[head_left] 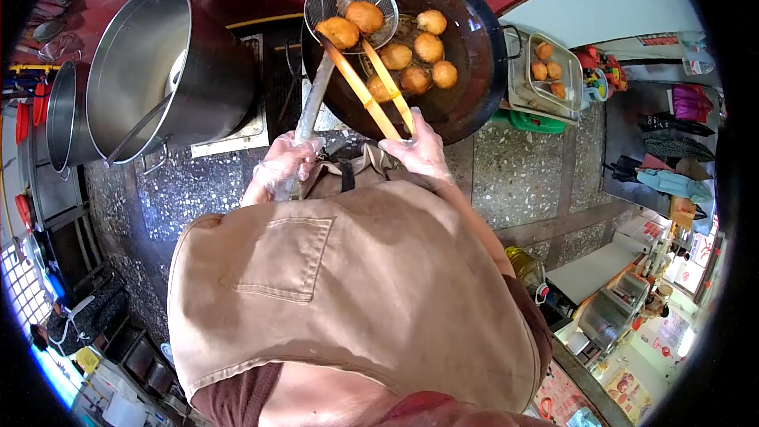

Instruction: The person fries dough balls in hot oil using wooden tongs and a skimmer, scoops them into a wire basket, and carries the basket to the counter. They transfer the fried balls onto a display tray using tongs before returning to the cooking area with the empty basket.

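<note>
My left hand [289,161], in a thin clear glove, is closed around the handle of a wire-mesh strainer [383,1]. Two golden fried balls [364,17] sit in the mesh, over the left side of a large dark wok [482,55]. Bamboo tongs [365,100] are gripped in my right hand [422,150], also gloved. Their darkened tips are spread near the balls in the strainer; whether they touch is unclear. Several more fried balls [429,48] lie in the oil of the wok, one partly behind the tongs.
To the left stand a large metal pot [221,71] with a ladle-like handle inside and a second pot [67,115]. Right of the wok is a clear container [565,103] with several fried balls. Utensils [59,39] hang at the upper left. A yellow oil bottle [523,267] stands at lower right.
</note>
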A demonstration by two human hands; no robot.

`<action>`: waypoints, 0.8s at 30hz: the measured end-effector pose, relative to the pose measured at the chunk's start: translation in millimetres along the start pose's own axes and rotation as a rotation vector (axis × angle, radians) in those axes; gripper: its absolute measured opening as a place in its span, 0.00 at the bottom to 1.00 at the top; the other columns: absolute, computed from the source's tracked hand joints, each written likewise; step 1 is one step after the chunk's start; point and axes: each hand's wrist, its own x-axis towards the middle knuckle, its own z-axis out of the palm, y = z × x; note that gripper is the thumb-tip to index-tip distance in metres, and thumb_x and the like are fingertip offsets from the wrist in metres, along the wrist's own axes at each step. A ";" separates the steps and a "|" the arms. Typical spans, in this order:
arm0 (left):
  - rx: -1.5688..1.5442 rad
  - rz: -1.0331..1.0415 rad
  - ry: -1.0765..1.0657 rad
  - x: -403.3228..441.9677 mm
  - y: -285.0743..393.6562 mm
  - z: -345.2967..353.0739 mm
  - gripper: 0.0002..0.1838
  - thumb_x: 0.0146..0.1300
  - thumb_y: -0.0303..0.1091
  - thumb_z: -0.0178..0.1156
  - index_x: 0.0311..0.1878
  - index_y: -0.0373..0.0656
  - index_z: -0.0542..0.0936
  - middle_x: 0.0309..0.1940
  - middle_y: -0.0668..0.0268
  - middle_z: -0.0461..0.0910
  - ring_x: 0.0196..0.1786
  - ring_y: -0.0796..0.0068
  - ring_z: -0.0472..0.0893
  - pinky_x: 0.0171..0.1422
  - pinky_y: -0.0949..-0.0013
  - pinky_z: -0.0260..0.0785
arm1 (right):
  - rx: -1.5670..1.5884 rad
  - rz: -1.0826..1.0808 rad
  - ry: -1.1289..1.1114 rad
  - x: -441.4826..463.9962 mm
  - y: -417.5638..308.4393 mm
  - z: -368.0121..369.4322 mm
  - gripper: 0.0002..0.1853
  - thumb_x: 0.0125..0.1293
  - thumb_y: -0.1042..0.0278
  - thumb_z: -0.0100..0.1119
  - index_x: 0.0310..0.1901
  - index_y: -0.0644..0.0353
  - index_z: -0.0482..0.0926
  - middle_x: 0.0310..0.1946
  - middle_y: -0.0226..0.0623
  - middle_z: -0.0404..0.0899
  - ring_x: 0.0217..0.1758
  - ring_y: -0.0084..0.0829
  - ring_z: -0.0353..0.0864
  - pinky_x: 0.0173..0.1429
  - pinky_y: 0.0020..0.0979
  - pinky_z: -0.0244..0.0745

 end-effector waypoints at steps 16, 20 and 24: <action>0.049 -0.060 0.052 5.7 1.5 -2.4 0.12 0.55 0.35 0.64 0.27 0.43 0.69 0.13 0.73 0.67 0.11 0.83 0.65 0.14 0.78 0.55 | 0.845 0.357 -0.019 -6.3 5.5 -34.5 0.18 0.59 0.58 0.58 0.46 0.61 0.72 0.30 0.28 0.72 0.25 0.17 0.69 0.29 0.18 0.67; 0.002 0.013 0.067 6.5 5.3 1.0 0.12 0.55 0.34 0.64 0.33 0.41 0.70 0.16 0.73 0.69 0.13 0.84 0.66 0.14 0.81 0.56 | 0.956 0.356 0.022 -3.7 12.6 -36.2 0.22 0.56 0.56 0.61 0.47 0.62 0.72 0.29 0.29 0.72 0.25 0.18 0.68 0.29 0.19 0.66; -0.072 0.155 -0.032 2.6 31.4 9.7 0.09 0.58 0.30 0.59 0.38 0.39 0.70 0.17 0.72 0.69 0.14 0.84 0.67 0.15 0.81 0.58 | 0.925 0.282 0.142 -4.5 0.5 -50.4 0.21 0.56 0.60 0.61 0.48 0.61 0.71 0.28 0.25 0.69 0.26 0.16 0.68 0.29 0.18 0.65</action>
